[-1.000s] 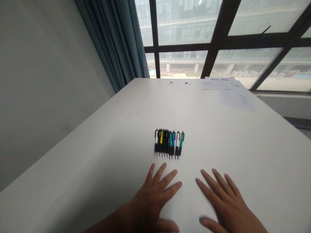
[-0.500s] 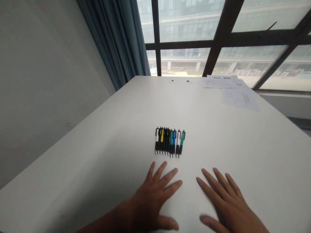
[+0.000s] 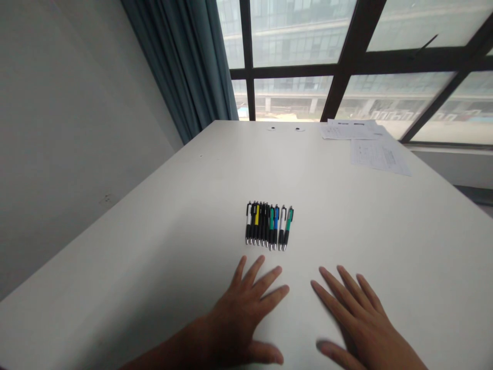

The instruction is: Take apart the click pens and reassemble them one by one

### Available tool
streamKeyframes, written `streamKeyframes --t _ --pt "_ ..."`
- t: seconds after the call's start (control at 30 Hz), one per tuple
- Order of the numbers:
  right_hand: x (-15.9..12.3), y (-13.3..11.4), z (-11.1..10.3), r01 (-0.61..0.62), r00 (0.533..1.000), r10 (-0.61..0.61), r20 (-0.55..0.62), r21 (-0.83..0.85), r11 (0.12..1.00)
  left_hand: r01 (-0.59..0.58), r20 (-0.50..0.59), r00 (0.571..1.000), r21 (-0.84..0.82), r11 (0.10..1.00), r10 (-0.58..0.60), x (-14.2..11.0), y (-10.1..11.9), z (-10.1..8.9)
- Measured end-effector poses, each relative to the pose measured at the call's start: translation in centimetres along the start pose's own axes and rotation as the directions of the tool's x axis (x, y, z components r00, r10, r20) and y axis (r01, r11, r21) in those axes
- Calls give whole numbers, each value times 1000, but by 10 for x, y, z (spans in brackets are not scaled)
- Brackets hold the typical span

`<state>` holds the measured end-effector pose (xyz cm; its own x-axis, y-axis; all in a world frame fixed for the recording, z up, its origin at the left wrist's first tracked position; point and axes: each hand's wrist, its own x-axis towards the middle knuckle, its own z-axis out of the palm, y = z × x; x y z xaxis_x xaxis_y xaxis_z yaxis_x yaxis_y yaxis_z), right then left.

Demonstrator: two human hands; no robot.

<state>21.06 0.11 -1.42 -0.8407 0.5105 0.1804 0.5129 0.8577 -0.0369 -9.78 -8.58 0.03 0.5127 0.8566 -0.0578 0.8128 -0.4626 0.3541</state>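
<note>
The left hand (image 3: 241, 311) and right hand (image 3: 362, 321) are spread over the counter (image 3: 346, 216), gripping nothing, seemingly at a pause. I see pens (image 3: 263, 226) lined up just ahead of the left hand; lifting any would call for a short forward reach and pinch.

Pens (image 3: 263, 224) lie side by side in a row mid-counter (image 3: 185, 205). The left hand (image 3: 244, 311) is just in front of them, not touching; the right hand (image 3: 362, 318) is in front and to their right. Overlapping papers (image 3: 379, 156) lie at the counter's far right corner. Behind the counter is the window (image 3: 292, 97), the curtain (image 3: 188, 67) left of it; a wall (image 3: 77, 113) flanks the left side.
</note>
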Motion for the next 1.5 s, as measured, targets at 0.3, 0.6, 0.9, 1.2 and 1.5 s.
streamKeyframes --t 0.3,0.6,0.9,1.2,1.5 --pt "0 0 0 21 1000 -22 -14 -38 999 -9 -27 1000 3 1000 9 0 0 1" --pt "0 0 -1 20 1000 -20 -14 -46 999 65 -30 997 -7 998 -65 3 -1 0" --pt "-1 0 0 -4 1000 4 12 0 1000 114 -128 985 2 993 -113 8 -10 0" --pt "0 -1 -3 -10 1000 9 25 14 1000 84 -132 988 -6 996 -84 7 -13 0" --pt "-1 0 -2 1 1000 -1 18 4 1000 103 -108 989 3 995 -102 7 -13 1"
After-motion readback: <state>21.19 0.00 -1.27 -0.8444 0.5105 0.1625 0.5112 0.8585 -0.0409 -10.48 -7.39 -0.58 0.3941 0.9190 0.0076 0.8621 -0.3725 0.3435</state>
